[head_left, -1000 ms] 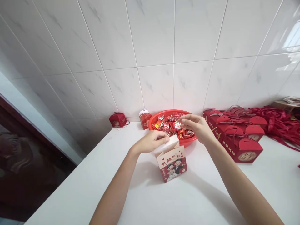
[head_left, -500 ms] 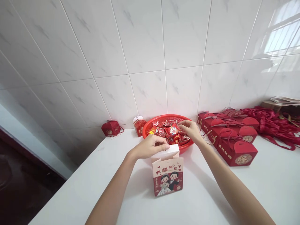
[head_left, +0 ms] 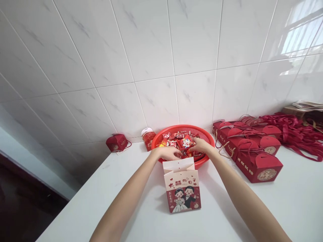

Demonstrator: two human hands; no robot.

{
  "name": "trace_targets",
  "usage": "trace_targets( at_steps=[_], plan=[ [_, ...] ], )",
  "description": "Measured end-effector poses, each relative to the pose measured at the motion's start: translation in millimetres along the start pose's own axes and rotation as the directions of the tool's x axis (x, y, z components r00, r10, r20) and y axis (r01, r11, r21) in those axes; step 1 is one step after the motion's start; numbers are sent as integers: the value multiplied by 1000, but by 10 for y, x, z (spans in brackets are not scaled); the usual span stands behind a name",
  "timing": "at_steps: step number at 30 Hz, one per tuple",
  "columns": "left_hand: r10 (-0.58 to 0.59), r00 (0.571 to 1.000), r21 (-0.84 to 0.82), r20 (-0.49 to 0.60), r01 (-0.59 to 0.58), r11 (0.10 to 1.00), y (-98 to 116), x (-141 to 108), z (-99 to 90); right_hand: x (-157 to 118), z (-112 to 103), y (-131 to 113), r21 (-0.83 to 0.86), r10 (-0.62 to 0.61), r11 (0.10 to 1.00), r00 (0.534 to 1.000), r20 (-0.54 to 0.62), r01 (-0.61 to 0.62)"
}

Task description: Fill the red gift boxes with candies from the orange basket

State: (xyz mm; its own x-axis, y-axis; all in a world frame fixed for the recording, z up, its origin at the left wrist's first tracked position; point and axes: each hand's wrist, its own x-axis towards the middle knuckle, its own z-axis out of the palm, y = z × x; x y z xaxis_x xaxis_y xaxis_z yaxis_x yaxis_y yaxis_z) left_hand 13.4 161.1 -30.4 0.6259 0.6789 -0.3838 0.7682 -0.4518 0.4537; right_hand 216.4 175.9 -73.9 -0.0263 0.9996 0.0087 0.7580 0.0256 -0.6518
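A paper gift box (head_left: pixel 182 191), cream and red with a cartoon wedding couple, stands upright on the table with its top flaps up. Behind it, a red plastic basket (head_left: pixel 211 141) holds many wrapped candies (head_left: pixel 186 142), mostly red. My left hand (head_left: pixel 169 153) reaches over the basket's near left side, just behind the box, fingers loosely bent and apart above the candies. From the right, my right hand (head_left: pixel 201 146) reaches into the basket, thumb and fingers apart and touching the candies. Its fingertips are partly hidden among the wrappers.
Several red gift boxes with cords (head_left: pixel 257 164) stand in rows at the right. Beyond them lies a heap of dark red ribbons (head_left: pixel 292 131). A small red box (head_left: pixel 116 143) and a red container with a white top (head_left: pixel 148 137) stand by the tiled wall (head_left: pixel 156 97).
My left hand has left the gift box's top flap and moved forward over the basket. My right hand has shifted slightly left and lower, into the candies.
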Motion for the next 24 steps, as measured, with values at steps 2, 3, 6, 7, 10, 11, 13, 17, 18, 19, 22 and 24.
trace_targets(
  at_steps=[2, 3, 6, 7, 10, 11, 13, 17, 18, 19, 22, 24],
  plan=[
    [37, 994, 73, 103, -45, 996, -18, 177, 87, -24, -7, -40, -130, 26, 991, 995, 101, -13],
    [53, 995, 98, 89, -62, 993, -27, 239, 140, -42, -14, -64, -214, 43, 977, 987, 154, -9],
    [77, 997, 107, 12, -78, 991, -61, 329, 269, -97, -47, -135, -433, 82, 900, 953, 292, 55],
    [78, 997, 97, -2, -77, 992, -69, 337, 293, -111, -58, -153, -462, 78, 883, 946, 314, 80],
    [80, 997, 78, -7, -79, 994, -65, 330, 315, -130, -78, -171, -482, 42, 867, 944, 327, 128],
    [72, 997, 86, -6, -71, 994, -51, 321, 315, -130, -79, -166, -476, 30, 869, 945, 325, 136],
    [47, 999, 111, -4, -46, 993, -9, 292, 320, -129, -77, -147, -450, 16, 881, 942, 335, 145],
    [6, 999, 104, -40, -1, 995, 84, 200, 349, -134, -81, -112, -327, -7, 934, 924, 383, 142],
    [-5, 999, 102, -53, 10, 995, 102, 179, 355, -136, -86, -107, -293, -15, 946, 921, 390, 139],
    [-16, 998, 109, -60, 23, 994, 117, 163, 358, -139, -92, -104, -263, -24, 955, 916, 400, 140],
    [-35, 997, 148, -66, 44, 988, 144, 146, 354, -137, -108, -97, -199, -46, 968, 890, 454, 152],
    [-25, 997, 162, -79, 37, 986, 158, 146, 345, -130, -111, -91, -161, -81, 970, 869, 488, 180]
  ],
)
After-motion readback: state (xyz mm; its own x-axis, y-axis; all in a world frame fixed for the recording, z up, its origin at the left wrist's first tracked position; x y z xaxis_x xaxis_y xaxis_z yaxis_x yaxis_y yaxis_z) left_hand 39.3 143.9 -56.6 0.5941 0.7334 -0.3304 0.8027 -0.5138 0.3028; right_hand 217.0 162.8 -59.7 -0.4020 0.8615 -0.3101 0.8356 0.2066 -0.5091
